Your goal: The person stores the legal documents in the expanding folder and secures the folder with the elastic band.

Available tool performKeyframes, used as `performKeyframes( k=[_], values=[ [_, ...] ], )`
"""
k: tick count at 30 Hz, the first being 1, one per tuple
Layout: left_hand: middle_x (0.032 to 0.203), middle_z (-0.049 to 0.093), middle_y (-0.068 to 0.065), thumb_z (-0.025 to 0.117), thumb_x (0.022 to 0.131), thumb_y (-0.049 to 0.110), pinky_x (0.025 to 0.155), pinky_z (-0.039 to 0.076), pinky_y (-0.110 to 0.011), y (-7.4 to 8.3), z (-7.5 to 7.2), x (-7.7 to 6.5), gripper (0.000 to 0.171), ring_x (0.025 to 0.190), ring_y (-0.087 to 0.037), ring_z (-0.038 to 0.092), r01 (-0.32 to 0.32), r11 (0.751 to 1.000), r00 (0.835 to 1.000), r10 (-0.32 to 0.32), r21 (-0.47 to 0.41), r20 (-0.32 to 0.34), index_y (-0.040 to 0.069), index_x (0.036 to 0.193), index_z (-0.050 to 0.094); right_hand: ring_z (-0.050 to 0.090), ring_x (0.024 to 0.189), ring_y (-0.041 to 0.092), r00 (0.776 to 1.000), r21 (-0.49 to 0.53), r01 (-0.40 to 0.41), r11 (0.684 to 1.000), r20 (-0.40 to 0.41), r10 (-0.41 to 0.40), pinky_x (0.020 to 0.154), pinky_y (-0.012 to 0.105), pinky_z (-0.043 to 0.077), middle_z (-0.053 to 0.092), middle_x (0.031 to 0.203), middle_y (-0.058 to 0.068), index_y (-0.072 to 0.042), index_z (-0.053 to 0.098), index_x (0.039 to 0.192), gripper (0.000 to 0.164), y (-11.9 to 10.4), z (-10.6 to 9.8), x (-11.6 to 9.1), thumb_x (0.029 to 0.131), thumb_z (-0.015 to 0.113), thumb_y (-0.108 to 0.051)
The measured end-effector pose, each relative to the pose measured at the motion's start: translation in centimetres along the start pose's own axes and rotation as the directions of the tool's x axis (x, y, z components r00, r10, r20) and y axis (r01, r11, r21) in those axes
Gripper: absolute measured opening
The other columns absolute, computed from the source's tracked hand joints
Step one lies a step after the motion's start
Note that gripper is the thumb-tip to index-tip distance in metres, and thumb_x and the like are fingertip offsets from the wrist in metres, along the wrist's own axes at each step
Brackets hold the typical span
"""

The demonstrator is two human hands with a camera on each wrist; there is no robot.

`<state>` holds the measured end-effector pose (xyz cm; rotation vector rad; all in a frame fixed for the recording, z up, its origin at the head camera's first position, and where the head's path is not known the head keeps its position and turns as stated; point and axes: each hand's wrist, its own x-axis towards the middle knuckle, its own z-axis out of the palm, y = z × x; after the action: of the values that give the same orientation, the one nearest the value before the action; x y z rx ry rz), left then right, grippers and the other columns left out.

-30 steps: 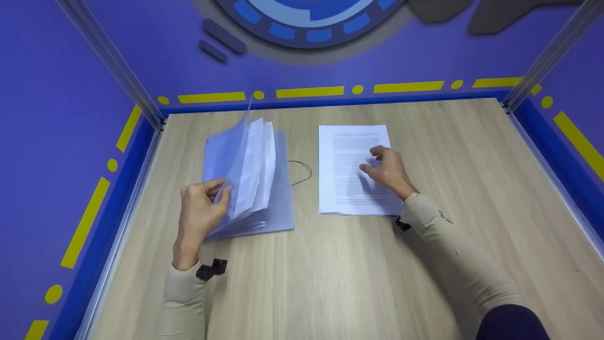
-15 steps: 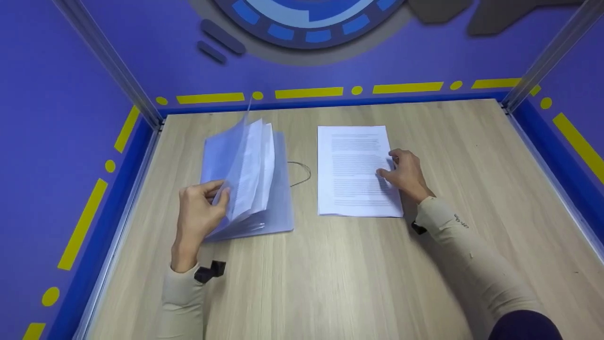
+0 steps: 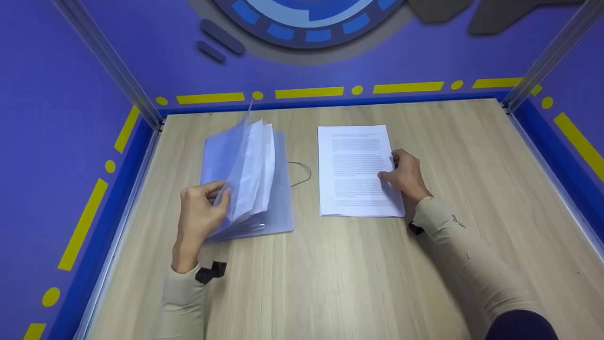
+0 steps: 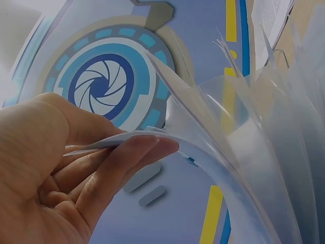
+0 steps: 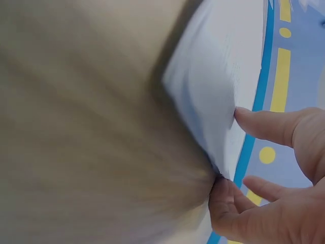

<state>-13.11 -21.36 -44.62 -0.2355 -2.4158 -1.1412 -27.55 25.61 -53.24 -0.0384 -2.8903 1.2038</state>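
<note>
On the left of the table lies a translucent display folder (image 3: 283,203), its clear sleeves (image 3: 255,174) with printed sheets fanned upward. My left hand (image 3: 200,212) pinches the folder's raised leaves at their lower left, between thumb and fingers; several more leaves stand beyond it in the left wrist view. To the right is a stack of printed paper (image 3: 354,170), lying flat. My right hand (image 3: 408,174) holds its right edge, thumb on the top sheet and fingertips at the side. In the right wrist view the stack's edge (image 5: 203,101) bulges near those fingertips.
A thin dark cord loop (image 3: 309,172) sticks out from the folder's right side toward the paper. Blue panels (image 3: 302,71) wall the wooden table (image 3: 306,283) at the back and both sides.
My right hand has moved right from over the printed page to the stack's right edge. Lately the stack has shifted very slightly right. The left hand and folder stay nearly still.
</note>
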Motion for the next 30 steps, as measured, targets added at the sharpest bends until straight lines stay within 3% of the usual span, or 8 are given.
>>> performKeyframes(
  k=[10, 20, 24, 30],
  values=[
    [0.096, 0.08, -0.025, 0.076, 0.089, -0.004, 0.074, 0.046, -0.001, 0.0, 0.0, 0.0, 0.017, 0.082, -0.033, 0.08, -0.002, 1.0, 1.0, 0.002, 0.014, 0.0, -0.011, 0.105, 0.08, 0.059, 0.117, 0.043, 1.0, -0.009, -0.03, 1.0, -0.002, 0.03, 0.105, 0.055, 0.049, 0.06, 0.132, 0.035, 0.016, 0.045, 0.148, 0.079, -0.6, 0.1, 0.1, 0.08, 0.085, 0.001],
    [0.097, 0.08, -0.025, 0.076, 0.09, -0.005, 0.073, 0.047, -0.002, 0.1, -0.1, 0.0, 0.018, 0.082, -0.034, 0.081, 0.018, 1.0, 1.0, -0.018, 0.0, 0.002, -0.011, 0.106, 0.08, 0.061, 0.12, 0.046, 0.996, 0.036, -0.041, 0.998, 0.086, 0.038, 0.104, 0.054, 0.05, 0.059, 0.138, 0.038, 0.017, 0.043, 0.146, 0.072, -0.2, -0.8, 0.3, 0.087, 0.08, -0.001],
    [0.097, 0.08, -0.025, 0.076, 0.089, -0.006, 0.073, 0.047, -0.003, 0.1, -0.1, 0.0, 0.018, 0.082, -0.035, 0.081, 0.026, 1.0, 1.0, -0.026, 0.001, 0.001, -0.011, 0.106, 0.08, 0.064, 0.111, 0.039, 0.993, 0.025, -0.083, 0.996, 0.09, 0.08, 0.092, 0.044, 0.054, 0.063, 0.13, 0.034, 0.017, 0.049, 0.143, 0.059, 0.1, -1.2, 0.8, 0.093, 0.072, -0.005],
    [0.1, 0.08, -0.025, 0.076, 0.09, -0.004, 0.074, 0.046, -0.001, 0.2, -0.1, 0.0, 0.018, 0.086, -0.034, 0.081, 0.033, 0.999, 0.999, -0.033, 0.009, 0.001, -0.011, 0.106, 0.08, 0.059, 0.091, 0.023, 0.982, 0.031, -0.151, 0.988, 0.121, 0.147, 0.068, 0.024, 0.05, 0.063, 0.11, 0.018, 0.014, 0.061, 0.134, 0.042, 0.4, -2.1, 1.6, 0.097, 0.067, -0.003]
  ],
)
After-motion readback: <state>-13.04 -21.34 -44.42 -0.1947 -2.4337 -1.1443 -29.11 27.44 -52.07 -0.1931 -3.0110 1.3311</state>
